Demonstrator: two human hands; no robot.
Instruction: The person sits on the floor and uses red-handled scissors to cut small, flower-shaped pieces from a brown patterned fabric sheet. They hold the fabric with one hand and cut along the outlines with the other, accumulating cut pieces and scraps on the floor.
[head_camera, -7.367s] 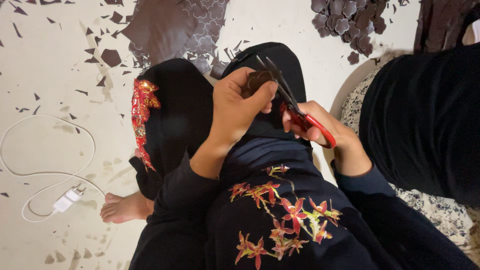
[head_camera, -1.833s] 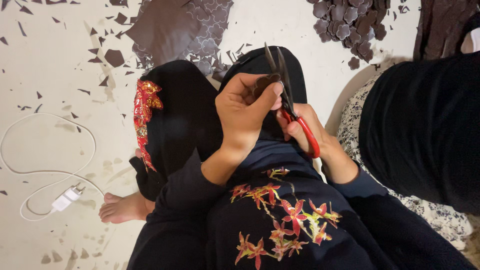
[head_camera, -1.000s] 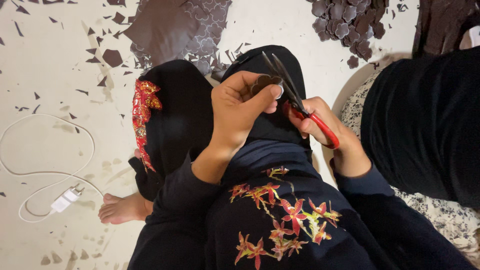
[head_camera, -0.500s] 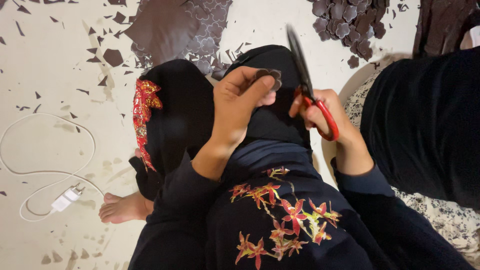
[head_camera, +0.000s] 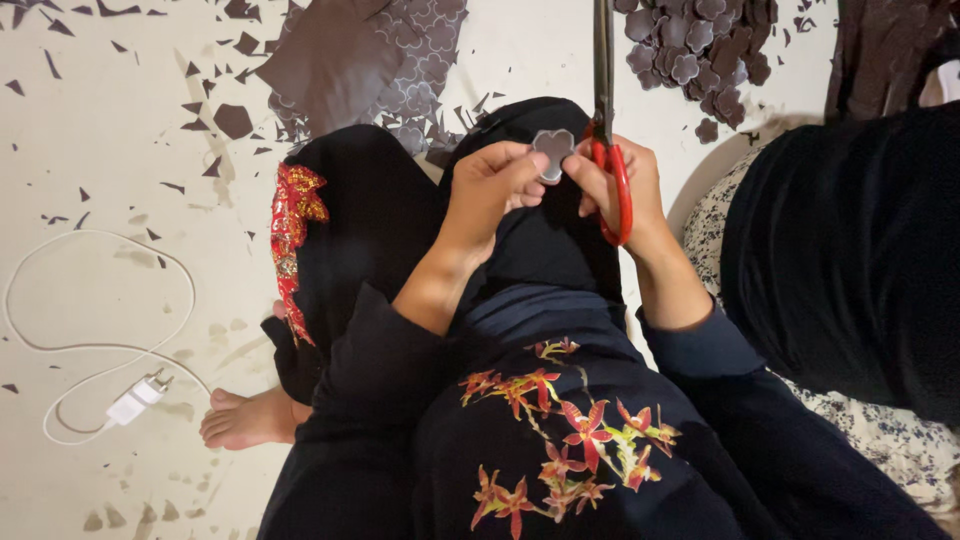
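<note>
Left hand (head_camera: 492, 185) pinched small flower-shaped cutout (head_camera: 553, 152) by fingertips, above lap, raised flat toward camera, apparently for inspection. Right hand (head_camera: 622, 185) closed grip through red loops of scissors (head_camera: 608, 120); blades shut, pointed up and away from cutout, right fingertips touching its edge. Cutout: thin, matte, grey-brown, scalloped outline. Same material on floor: sheet (head_camera: 345, 60) with flower-shaped holes toward top edge, pile (head_camera: 700, 55) of finished flowers at top right, angular offcuts scattered. White charger (head_camera: 135, 400) with looped cable at left edge.
</note>
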